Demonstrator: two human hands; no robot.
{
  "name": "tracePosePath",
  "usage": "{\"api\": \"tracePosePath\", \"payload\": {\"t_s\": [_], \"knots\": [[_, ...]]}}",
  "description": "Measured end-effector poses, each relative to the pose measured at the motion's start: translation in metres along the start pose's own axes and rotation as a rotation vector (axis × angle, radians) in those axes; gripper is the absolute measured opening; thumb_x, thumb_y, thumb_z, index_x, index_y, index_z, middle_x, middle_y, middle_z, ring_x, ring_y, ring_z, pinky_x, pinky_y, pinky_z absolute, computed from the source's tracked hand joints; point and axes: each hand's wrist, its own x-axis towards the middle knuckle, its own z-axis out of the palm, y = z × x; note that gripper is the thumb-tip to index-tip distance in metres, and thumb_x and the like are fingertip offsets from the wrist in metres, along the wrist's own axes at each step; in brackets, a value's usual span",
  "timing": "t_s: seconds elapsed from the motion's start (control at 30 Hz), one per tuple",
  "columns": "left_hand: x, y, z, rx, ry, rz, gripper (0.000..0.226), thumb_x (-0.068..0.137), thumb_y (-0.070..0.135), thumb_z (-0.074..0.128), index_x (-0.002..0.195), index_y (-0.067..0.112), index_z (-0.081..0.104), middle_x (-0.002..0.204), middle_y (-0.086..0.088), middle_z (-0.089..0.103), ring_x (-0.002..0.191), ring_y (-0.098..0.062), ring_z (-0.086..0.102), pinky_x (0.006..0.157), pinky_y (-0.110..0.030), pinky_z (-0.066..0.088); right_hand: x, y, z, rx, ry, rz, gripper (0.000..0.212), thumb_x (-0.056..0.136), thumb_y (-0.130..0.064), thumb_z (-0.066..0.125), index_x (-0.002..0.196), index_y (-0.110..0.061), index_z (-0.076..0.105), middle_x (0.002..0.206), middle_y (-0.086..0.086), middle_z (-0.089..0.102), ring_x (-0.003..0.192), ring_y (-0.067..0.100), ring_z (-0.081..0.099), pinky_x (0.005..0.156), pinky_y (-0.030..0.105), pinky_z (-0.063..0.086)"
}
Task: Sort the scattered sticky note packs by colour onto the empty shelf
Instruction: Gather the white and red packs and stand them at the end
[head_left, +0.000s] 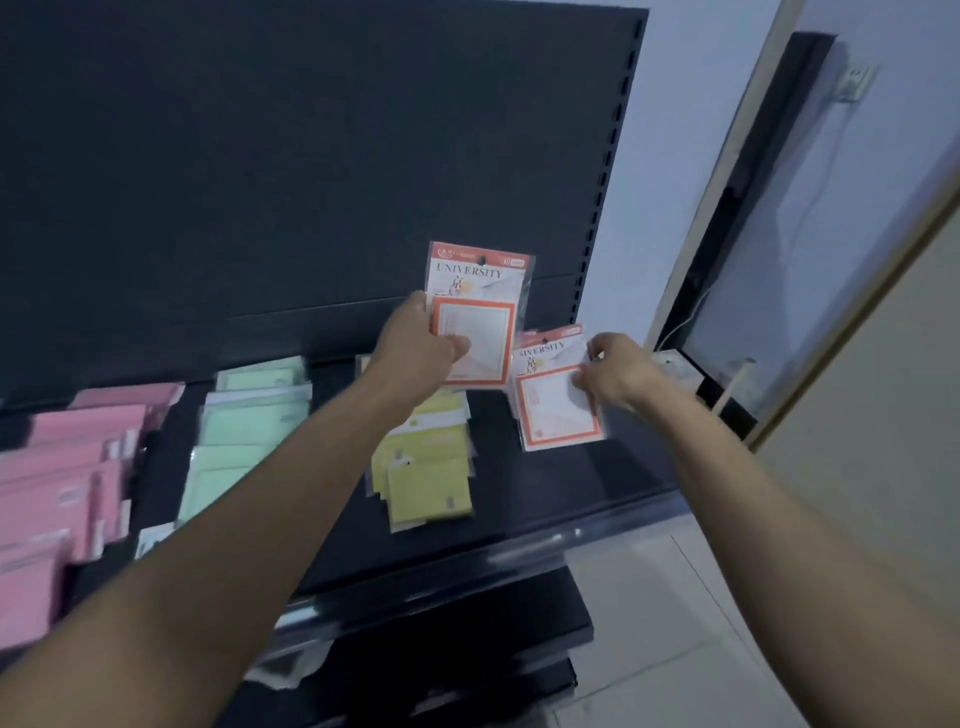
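Left hand (415, 338) pinches an orange-bordered white sticky note pack in a clear plastic sleeve (475, 332), thumb on its face and fingers behind. It holds the pack upright in the air above the back of the black metal shelf (571, 493). Right hand (618, 371) reaches to the orange-bordered pile (556, 415) at the right end of the shelf. Its curled fingers and thumb grip the upper right edge of the top pack there.

Sorting looks well along, and the step in hand seems to be adding the raised pack to its matching pile. Three other colour groups already lie in columns: pink packs (67, 467) at the far left, pale green packs (234, 431) next, and yellow packs (426, 478) under the left forearm. The next move calls for bringing the held pack rightwards and down onto the orange-bordered pile. The right hand would steady or square that pile, since the slick sleeves may slide.

Behind the shelf stands a dark perforated back panel (311, 156) with a slotted upright at its right edge. A lower black shelf (467, 623) sits beneath, with something pale on it that I cannot make out. To the right are a pale wall (675, 156), a wall socket (854, 83) and a light tiled floor (649, 623).
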Motion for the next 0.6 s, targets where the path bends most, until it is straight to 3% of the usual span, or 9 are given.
{"api": "tracePosePath", "payload": {"t_s": [0.13, 0.27, 0.33, 0.4, 0.47, 0.6], "knots": [[0.009, -0.002, 0.026, 0.005, 0.049, -0.036, 0.033, 0.089, 0.000, 0.058, 0.119, 0.014, 0.053, 0.113, 0.000, 0.063, 0.101, -0.018, 0.061, 0.081, -0.031, 0.052, 0.033, 0.016, 0.000, -0.050, -0.129, -0.019, 0.018, 0.087, 0.001, 0.055, 0.102, 0.007, 0.062, 0.097, 0.019, 0.067, 0.079, 0.025, 0.059, 0.073, 0.034, 0.052], [0.015, -0.011, 0.045, 0.075, 0.070, -0.104, 0.030, 0.087, 0.001, 0.057, 0.115, 0.010, 0.051, 0.108, -0.002, 0.064, 0.095, -0.018, 0.062, 0.067, -0.026, 0.050, 0.055, 0.029, 0.002, -0.089, -0.270, 0.027, 0.029, 0.085, -0.005, 0.062, 0.113, 0.005, 0.059, 0.109, 0.021, 0.063, 0.081, 0.023, 0.054, 0.072, 0.030, 0.048], [0.016, -0.016, 0.054, 0.102, 0.056, -0.140, 0.027, 0.087, 0.001, 0.058, 0.112, 0.010, 0.050, 0.107, -0.004, 0.064, 0.094, -0.019, 0.063, 0.073, -0.031, 0.053, 0.061, 0.032, 0.004, -0.125, -0.299, 0.034, 0.019, 0.085, -0.009, 0.066, 0.101, -0.001, 0.057, 0.101, 0.016, 0.063, 0.079, 0.023, 0.056, 0.060, 0.027, 0.050], [0.017, -0.018, 0.063, 0.106, 0.031, -0.175, 0.023, 0.087, 0.000, 0.057, 0.108, 0.009, 0.052, 0.103, -0.004, 0.065, 0.093, -0.019, 0.064, 0.078, -0.034, 0.053, 0.065, 0.036, 0.003, -0.223, -0.285, 0.016, 0.025, 0.084, -0.017, 0.070, 0.081, -0.005, 0.049, 0.088, 0.009, 0.055, 0.076, 0.022, 0.054, 0.049, 0.024, 0.042], [0.018, -0.021, 0.072, 0.093, 0.003, -0.212, 0.025, 0.086, 0.000, 0.058, 0.110, 0.008, 0.054, 0.104, -0.005, 0.066, 0.094, -0.021, 0.065, 0.081, -0.037, 0.055, 0.070, 0.039, 0.000, -0.310, -0.234, -0.047, 0.033, 0.083, -0.017, 0.069, 0.067, -0.009, 0.041, 0.083, 0.008, 0.053, 0.076, 0.023, 0.052, 0.057, 0.027, 0.041], [0.021, -0.035, 0.094, 0.084, -0.043, -0.319, 0.030, 0.082, 0.002, 0.063, 0.111, 0.005, 0.057, 0.105, -0.010, 0.067, 0.094, -0.024, 0.065, 0.086, -0.043, 0.055, 0.078, 0.032, -0.017, -0.293, -0.102, -0.149, 0.031, 0.088, -0.007, 0.053, 0.062, -0.010, 0.037, 0.070, 0.003, 0.044, 0.079, 0.024, 0.050, 0.065, 0.027, 0.036]]}}
